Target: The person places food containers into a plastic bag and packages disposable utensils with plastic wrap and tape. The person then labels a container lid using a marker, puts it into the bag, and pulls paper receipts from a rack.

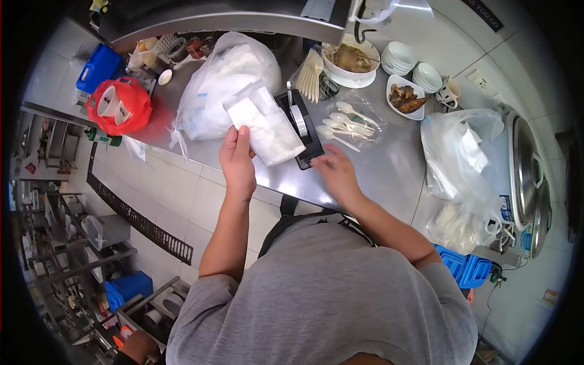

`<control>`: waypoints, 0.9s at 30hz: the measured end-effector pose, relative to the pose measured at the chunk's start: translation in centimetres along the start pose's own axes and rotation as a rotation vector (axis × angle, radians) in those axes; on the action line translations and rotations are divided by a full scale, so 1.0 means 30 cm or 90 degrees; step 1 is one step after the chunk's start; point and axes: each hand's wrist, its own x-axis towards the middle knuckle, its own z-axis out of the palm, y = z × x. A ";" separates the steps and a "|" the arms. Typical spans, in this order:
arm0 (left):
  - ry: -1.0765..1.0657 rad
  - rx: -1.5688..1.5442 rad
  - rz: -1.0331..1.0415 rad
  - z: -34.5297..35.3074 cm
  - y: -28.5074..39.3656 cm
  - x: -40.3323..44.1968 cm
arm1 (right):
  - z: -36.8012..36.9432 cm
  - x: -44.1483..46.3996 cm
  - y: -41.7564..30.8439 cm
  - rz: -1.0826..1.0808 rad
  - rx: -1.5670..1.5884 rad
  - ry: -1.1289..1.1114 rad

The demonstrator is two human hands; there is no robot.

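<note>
My left hand (239,159) is closed on a clear plastic packet (265,126) with folded white paper, perhaps napkins, inside. Close by the packet's right side, a black tape dispenser (311,139) with a roll of tape stands on the steel counter. My right hand (338,175) is at the dispenser's near end, its fingers curled together; whatever they pinch is too small to make out. Beyond the packet sits a big translucent plastic bag (226,76) filled with white items. White plastic spoons (350,126) lie on clear wrap to the right of the dispenser.
Wooden forks (311,76), a bowl of food (359,55), a dish of browned pieces (405,97) and stacked white bowls (399,58) stand at the back. A red bag (131,91) with cups is left; plastic bags (453,158) and lidded pots (527,167) are right.
</note>
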 end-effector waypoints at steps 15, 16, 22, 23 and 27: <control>-0.179 0.099 -0.093 0.129 -0.049 0.007 | -0.401 0.086 -0.217 0.009 0.091 -0.113; -0.196 0.100 -0.090 0.148 -0.058 0.000 | -0.449 0.101 -0.295 -0.063 0.078 -0.152; -0.302 0.136 -0.085 0.267 -0.057 -0.078 | -0.530 0.151 -0.443 -0.266 -0.129 -0.284; -0.312 0.137 -0.075 0.275 -0.063 -0.084 | -0.524 0.159 -0.426 -0.263 -0.159 -0.286; -0.333 0.129 -0.077 0.287 -0.098 -0.097 | -0.496 0.162 -0.365 -0.280 -0.247 -0.219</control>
